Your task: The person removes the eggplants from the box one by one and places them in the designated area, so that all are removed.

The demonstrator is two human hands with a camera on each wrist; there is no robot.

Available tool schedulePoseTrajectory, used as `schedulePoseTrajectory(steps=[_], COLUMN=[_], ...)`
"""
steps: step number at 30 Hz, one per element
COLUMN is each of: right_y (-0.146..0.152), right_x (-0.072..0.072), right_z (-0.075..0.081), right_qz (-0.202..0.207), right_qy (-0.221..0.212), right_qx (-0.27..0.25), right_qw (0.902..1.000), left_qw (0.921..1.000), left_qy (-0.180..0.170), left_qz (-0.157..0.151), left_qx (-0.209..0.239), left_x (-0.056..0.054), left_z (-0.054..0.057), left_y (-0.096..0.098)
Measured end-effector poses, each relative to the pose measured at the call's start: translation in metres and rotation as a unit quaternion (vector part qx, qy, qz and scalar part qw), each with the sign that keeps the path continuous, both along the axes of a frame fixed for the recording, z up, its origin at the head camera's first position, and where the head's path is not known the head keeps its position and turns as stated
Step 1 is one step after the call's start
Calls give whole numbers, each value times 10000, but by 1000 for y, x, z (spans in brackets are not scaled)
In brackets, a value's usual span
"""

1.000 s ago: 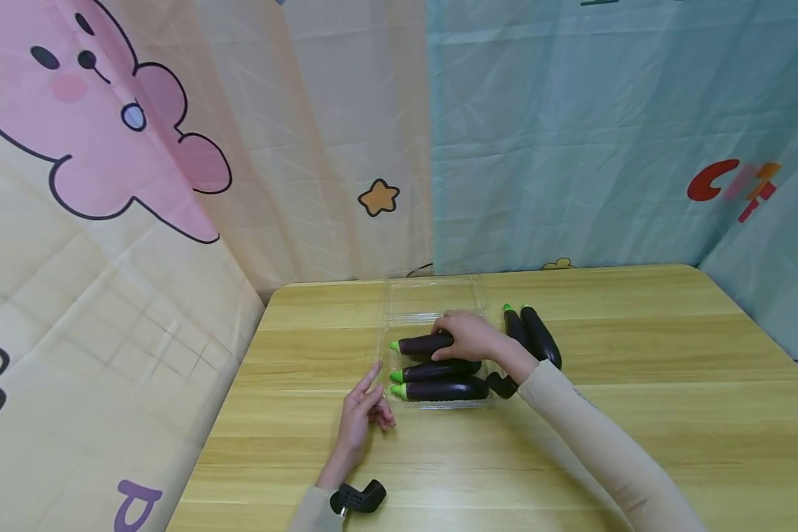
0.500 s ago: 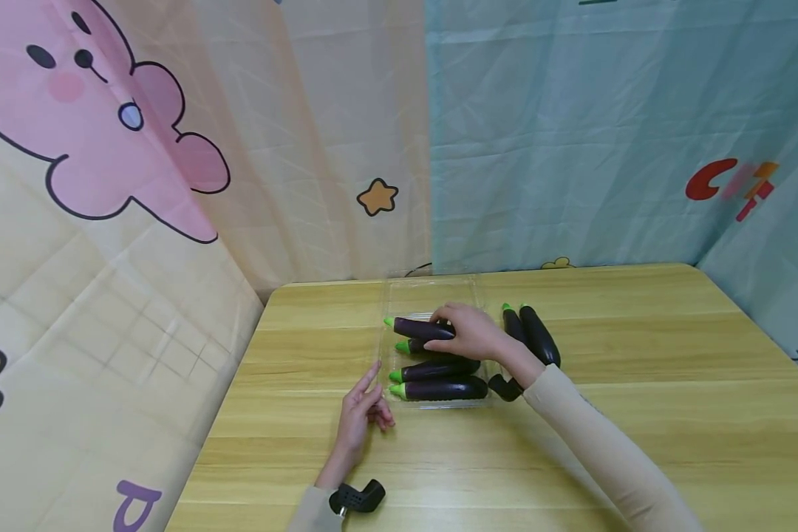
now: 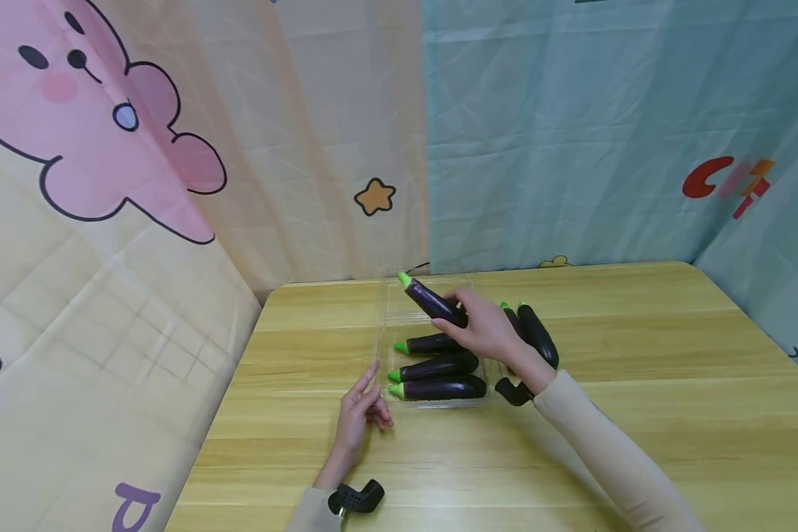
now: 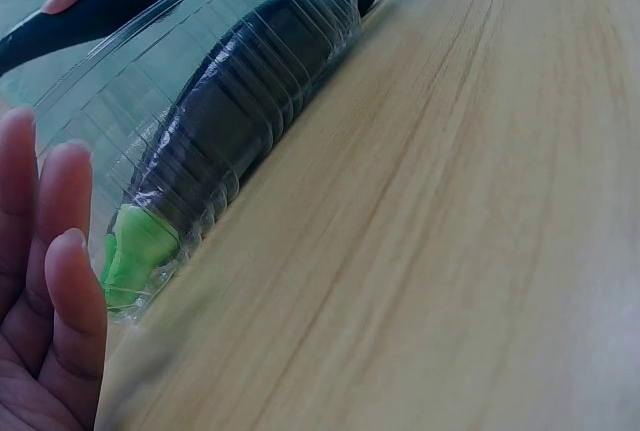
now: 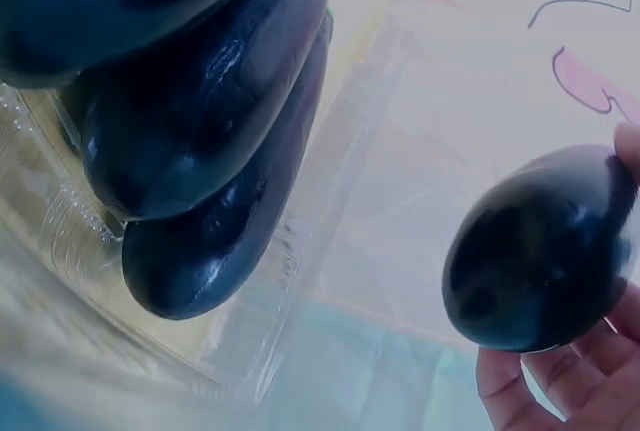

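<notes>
My right hand (image 3: pixel 482 325) grips a dark purple eggplant (image 3: pixel 432 301), raised and tilted with its green stem up and to the left. In the right wrist view the blunt end of this eggplant (image 5: pixel 535 251) shows between thumb and fingers. Below it, three eggplants lie side by side in a clear plastic clamshell box (image 3: pixel 432 405), among them the nearest eggplant (image 3: pixel 445 388). My left hand (image 3: pixel 359 414) is beside the box's left wall, its index finger extended at the edge. In the left wrist view, relaxed left fingers (image 4: pixel 70 301) are near the box's ribbed side (image 4: pixel 250 151).
Two more eggplants (image 3: pixel 537 336) lie on the wooden table (image 3: pixel 638 355), right of the box and partly behind the right forearm. The box's open lid (image 3: pixel 399 299) lies toward the back. Printed curtains (image 3: pixel 539 133) stand behind the table.
The right hand has lifted an eggplant from the back of the box, tilting its stem upward; another eggplant shows in the box beneath. The left hand has hardly moved.
</notes>
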State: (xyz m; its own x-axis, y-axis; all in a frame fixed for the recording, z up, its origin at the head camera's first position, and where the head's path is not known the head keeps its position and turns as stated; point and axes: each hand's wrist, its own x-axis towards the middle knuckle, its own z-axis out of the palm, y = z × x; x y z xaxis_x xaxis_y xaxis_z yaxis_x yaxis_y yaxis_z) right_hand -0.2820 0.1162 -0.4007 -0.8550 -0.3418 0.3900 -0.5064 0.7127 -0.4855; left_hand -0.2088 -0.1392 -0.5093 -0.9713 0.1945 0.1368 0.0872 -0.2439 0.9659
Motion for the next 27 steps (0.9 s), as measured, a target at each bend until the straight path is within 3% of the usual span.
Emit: schedulePoseTrajectory(steps=[12,27], right_y=[15,35], right_x=[7,11], right_z=[4,3], right_qz=[-335,-781], right_qy=[201,472], right_qx=[-863,-1755], right_qw=[9955,9802], left_qw=[10000,10000], left_qy=[36,42], left_qz=[-41,-24], left_qx=[35,-40], left_x=[0,0], left_z=[0,1], left_y=[0,0])
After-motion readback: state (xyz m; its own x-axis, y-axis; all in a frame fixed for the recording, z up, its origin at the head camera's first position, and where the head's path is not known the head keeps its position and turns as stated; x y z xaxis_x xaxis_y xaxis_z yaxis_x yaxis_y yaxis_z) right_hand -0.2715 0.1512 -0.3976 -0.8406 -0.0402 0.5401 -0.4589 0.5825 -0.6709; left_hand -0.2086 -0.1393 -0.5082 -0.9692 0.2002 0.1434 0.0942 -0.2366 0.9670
